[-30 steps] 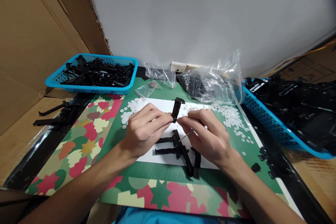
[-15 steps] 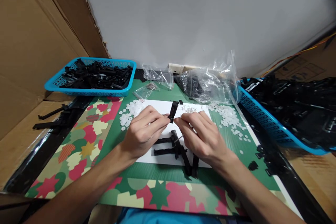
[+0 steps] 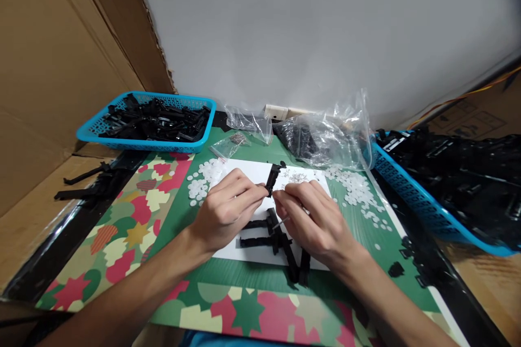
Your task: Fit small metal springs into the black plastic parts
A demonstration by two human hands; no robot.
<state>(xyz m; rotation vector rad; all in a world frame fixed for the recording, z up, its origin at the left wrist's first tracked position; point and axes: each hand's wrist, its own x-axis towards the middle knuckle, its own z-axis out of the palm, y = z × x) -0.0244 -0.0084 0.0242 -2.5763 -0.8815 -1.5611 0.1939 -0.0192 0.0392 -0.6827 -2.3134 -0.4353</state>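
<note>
Above the white paper, my left hand is closed with thumb and fingertips on the lower end of a narrow black plastic part, which stands up tilted to the right. My right hand is closed in a pinch just right of that part's lower end; whether its fingertips touch it, I cannot tell. From under this hand sticks out a thin metal rod, its other end hidden by the fingers. Below both hands, several similar black plastic parts lie crosswise on the paper.
Small white discs lie in a left pile and a right pile. Tiny metal pieces sit on the paper. Blue baskets of black parts stand at left and right. Clear plastic bags lie at the back.
The whole view has shifted slightly, so everything appears a little lower. Both hands keep nearly the same pose at the black plastic part, with the right fingertips still beside its lower end.
</note>
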